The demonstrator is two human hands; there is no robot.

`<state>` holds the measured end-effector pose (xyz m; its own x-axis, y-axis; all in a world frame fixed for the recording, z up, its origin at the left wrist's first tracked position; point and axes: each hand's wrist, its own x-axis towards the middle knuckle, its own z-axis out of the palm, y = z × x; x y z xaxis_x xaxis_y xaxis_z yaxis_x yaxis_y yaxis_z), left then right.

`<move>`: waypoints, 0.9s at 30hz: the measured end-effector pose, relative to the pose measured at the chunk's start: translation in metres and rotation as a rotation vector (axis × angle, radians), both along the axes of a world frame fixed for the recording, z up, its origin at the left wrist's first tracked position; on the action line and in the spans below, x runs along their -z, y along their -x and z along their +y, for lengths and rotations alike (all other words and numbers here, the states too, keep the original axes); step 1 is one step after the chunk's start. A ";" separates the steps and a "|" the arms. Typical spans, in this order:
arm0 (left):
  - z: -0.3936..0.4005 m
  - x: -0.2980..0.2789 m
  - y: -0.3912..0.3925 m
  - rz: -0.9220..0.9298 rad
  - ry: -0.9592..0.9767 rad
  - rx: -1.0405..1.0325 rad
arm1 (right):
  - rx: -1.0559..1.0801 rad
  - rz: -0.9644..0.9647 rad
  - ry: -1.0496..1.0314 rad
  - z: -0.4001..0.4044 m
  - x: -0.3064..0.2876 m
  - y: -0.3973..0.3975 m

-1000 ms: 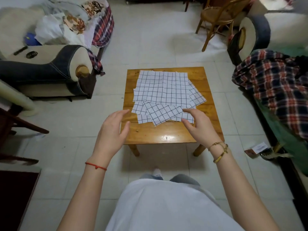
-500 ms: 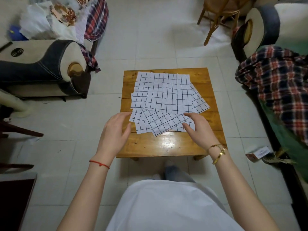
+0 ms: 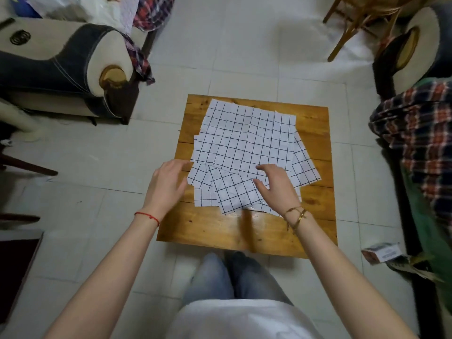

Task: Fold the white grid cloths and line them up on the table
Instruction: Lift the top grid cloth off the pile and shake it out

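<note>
The white grid cloths (image 3: 247,145) lie in a loose, overlapping heap on the wooden table (image 3: 244,231), covering its far and middle part; the near strip of the tabletop is bare. A large sheet spreads flat across the far side, and smaller pieces fan out askew from under its near edge, with one corner reaching toward the table's right edge. None of them looks folded or lined up.

The left hand (image 3: 168,184) sits at the table's left edge with its fingers loosely spread and slightly curled, the fingertips touching or just beside the left edge of the small near cloths; it grips nothing that can be seen. The right hand (image 3: 277,187) rests on top of the near cloths, fingers splayed wide and bent, pressing down on the fabric rather than pinching it. A red string circles the left wrist, and gold bracelets (image 3: 297,215) the right.

Around the table is pale tiled floor (image 3: 244,57). A sofa arm (image 3: 73,67) stands to the far left, with plaid fabric draped near it. A plaid blanket (image 3: 415,133) lies to the right. A wooden chair (image 3: 362,18) stands at the far right. A small box (image 3: 381,253) lies on the floor near the table's near right corner; whether anything is in it cannot be told
</note>
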<state>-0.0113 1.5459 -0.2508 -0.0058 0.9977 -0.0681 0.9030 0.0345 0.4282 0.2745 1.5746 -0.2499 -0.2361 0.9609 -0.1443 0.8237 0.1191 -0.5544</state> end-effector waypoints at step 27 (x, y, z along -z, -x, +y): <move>0.122 0.263 0.055 -0.039 0.107 0.023 | -0.186 -0.151 -0.122 0.143 0.282 0.156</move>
